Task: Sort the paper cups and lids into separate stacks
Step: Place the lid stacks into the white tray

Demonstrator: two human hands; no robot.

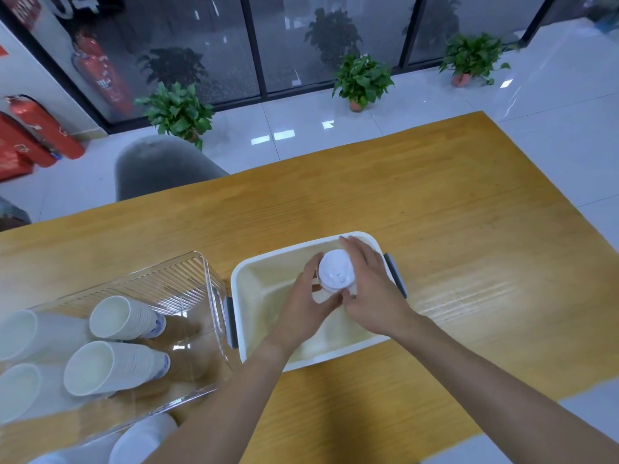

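— Listing by size, largest first. Item one: wooden table (452,209), with broad bare board to the right and beyond the work; its near edge and right corner drop to tiled floor. Risk?

— Low. Room to set things down lies to the right. The left side is crowded.

— Item two: clear ribbed bin (187,279), lying on its side at left, just beside the tray. Contents: nested paper cups (117,363), two stacks plainly seen, mouths toward the viewer; paler shapes at far left are too blurred to count.

— Risk: the left forearm passes close to the bin's wall. A careless elbow could knock it, and those stacks might roll.

— Item three: white tray (241,296), grey handles, raised rim all round.

— Risk: the rim. A lid stack lifted out low could catch it and topple.

— Item four: lid stack (335,271), white, standing inside the tray toward the far right.

— Hands?

— Left hand (308,306) curls round its near side; right hand (371,293) wraps the far side. Both grip it, fingers partly closed.

— Risk: loose lids shearing sideways if squeezed unevenly. I judge a straight lift safest.
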